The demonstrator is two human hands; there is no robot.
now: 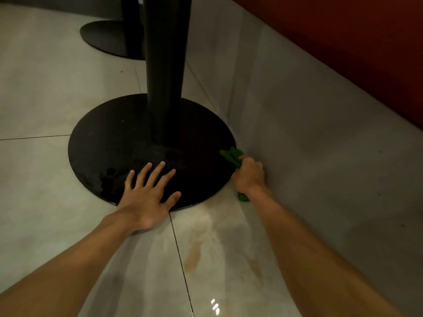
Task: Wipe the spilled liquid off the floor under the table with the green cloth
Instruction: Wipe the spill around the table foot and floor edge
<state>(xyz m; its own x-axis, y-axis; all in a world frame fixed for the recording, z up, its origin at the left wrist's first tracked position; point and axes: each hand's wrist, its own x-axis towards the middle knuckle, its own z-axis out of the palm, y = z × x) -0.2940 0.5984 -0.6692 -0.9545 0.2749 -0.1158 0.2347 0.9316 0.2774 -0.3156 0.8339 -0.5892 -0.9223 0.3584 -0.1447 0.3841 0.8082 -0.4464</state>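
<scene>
The left hand lies palm down, fingers straight and spread. The right hand is fisted round the green cloth, which juts out ahead of the knuckles. Both forearms stretch forward.

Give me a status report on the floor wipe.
Left hand flat on table base. Right hand grips green cloth between base and wall. Brown spill on floor, not yet wiped.

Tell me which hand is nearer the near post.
Left. The left hand lies flat on the base just before the post; the right hand grips the cloth at the base's right edge.
</scene>
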